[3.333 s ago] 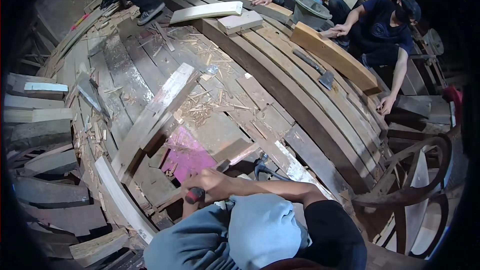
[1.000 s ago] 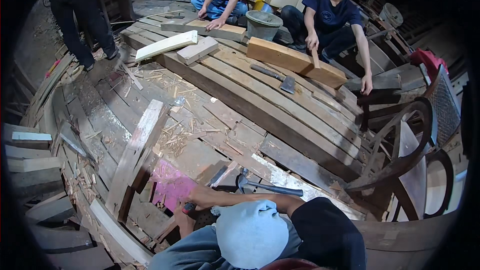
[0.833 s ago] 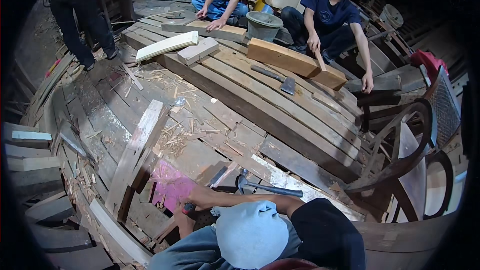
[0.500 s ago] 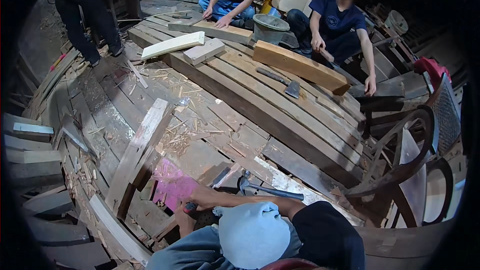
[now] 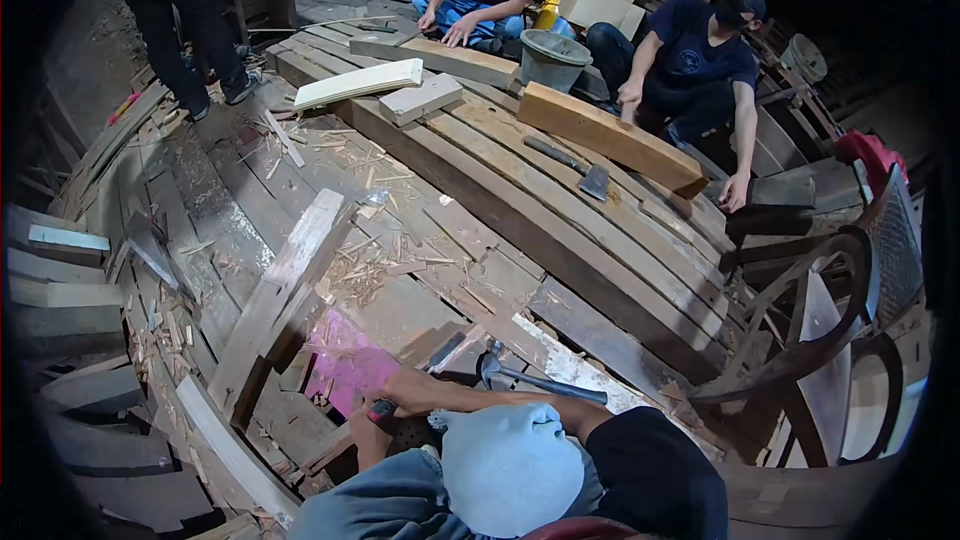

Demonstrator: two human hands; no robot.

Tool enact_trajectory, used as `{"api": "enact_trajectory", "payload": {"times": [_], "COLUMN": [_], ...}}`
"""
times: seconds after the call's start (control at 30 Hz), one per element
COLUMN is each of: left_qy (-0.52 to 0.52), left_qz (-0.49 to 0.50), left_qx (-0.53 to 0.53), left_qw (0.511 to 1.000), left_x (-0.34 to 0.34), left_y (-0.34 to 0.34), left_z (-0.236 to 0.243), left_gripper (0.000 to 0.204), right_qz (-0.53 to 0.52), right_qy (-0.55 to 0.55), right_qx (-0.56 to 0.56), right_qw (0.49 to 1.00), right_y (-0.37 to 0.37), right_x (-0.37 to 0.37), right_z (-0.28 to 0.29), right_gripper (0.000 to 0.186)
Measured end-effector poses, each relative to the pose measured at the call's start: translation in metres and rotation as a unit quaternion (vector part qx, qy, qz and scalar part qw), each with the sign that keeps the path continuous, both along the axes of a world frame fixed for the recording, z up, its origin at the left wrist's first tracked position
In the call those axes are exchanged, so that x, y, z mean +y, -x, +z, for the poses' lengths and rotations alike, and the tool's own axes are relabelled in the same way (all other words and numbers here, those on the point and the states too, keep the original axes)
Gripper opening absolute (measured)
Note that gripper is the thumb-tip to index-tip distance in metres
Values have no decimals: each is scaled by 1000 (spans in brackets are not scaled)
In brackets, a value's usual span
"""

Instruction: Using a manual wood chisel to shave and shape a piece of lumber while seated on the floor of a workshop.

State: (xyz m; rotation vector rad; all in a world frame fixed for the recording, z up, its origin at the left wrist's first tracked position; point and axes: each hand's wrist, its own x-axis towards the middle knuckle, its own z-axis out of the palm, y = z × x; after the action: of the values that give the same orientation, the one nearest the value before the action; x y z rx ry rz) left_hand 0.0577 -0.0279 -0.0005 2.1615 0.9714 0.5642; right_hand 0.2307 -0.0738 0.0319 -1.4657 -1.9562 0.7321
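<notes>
My right hand [image 5: 405, 390] is closed round a red-and-black handle [image 5: 380, 410] low in the middle of the view; the tool's working end cannot be made out. My left hand [image 5: 365, 430] is beside the handle, its fingers mostly hidden. Just beyond them a claw hammer [image 5: 550, 388] lies on the boards, along with a dark tool or strip [image 5: 445, 348]. A pink board [image 5: 345, 360] with wood shavings lies left of my hands. Light blue cloth [image 5: 510, 465] covers part of my lap.
A raised plank platform [image 5: 570, 240] holds a hatchet [image 5: 595, 180] and timber [image 5: 610, 140]. Two seated co-workers [image 5: 700, 60] [image 5: 475, 10] work behind it near a bucket [image 5: 550, 60]; another stands [image 5: 190, 30]. A propped beam [image 5: 290, 270] is left; curved wooden frames [image 5: 810, 330] are right.
The view tilted up since the oldest frame, showing more of the co-workers, and has shifted slightly since. The right co-worker's head and hands moved. My hands look almost unchanged.
</notes>
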Motion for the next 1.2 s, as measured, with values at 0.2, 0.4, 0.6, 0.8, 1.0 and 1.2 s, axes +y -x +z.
{"api": "enact_trajectory", "payload": {"times": [0.2, 0.4, 0.6, 0.8, 1.0, 1.2], "left_qy": [149, -17, -32, -33, -41, -42], "left_qz": [86, -37, -34, -15, -16, -15], "left_qx": [-94, 26, 35, 58, 75, 82], "left_qw": [981, 999, 998, 998, 996, 996], "left_x": [10, 4, 1, 1, 4, -5], "left_y": [39, 4, 4, 14, 15, 17], "left_z": [-92, -27, -9, -40, -31, -34], "left_gripper": [34, 33, 34, 38, 39, 40], "right_qz": [23, 3, 16, 27, 20, 27], "right_qy": [13, 26, 43, 78, 70, -72], "right_qx": [2, -20, -33, -34, 24, 3], "right_qw": [1000, 999, 998, 996, 997, 997], "right_y": [21, -1, -1, 5, 3, 2], "right_x": [14, 1, 2, 2, 10, 5], "right_z": [-2, -4, -3, 9, -5, -13], "right_gripper": [32, 34, 38, 36, 35, 36]}}
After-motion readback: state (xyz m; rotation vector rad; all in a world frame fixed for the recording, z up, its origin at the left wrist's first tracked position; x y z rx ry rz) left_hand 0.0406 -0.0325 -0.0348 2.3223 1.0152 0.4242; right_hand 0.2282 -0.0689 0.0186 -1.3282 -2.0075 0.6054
